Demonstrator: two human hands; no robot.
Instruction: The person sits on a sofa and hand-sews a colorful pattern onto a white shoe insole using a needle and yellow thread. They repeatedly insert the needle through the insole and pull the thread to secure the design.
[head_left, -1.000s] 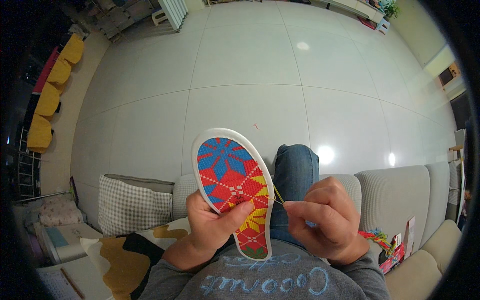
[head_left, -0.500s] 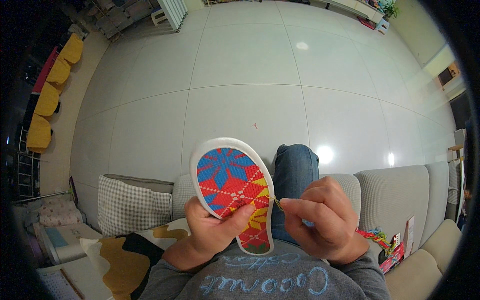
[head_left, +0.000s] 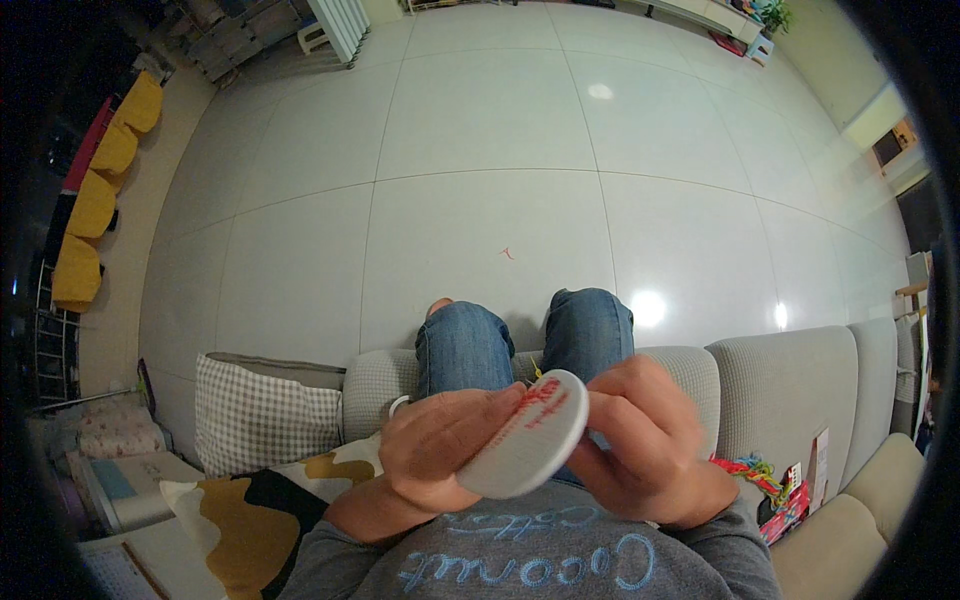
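My left hand [head_left: 435, 445] is wrapped round an insole [head_left: 530, 445], held tilted over my lap. Its white underside with red markings faces up, while the colourful stitched side is hidden. Close against the insole's right edge is my right hand [head_left: 645, 430], its thumb and fingers pinched together. Whatever those fingertips grip is out of sight. A bit of yellow thread [head_left: 536, 369] pokes out beyond the insole's far edge, between my knees.
I sit on a grey sofa [head_left: 785, 390]. On the left lie a checked cushion [head_left: 268, 410] and a patterned cushion [head_left: 250, 515]. Bundled coloured threads [head_left: 755, 475] rest on the right. Pale floor tiles [head_left: 480, 230] stretch ahead, with a small red scrap [head_left: 507, 254].
The insole has been turned over from its red, blue and yellow stitched side to its white underside. My right hand has moved in against its edge; the thread it pinched no longer shows there.
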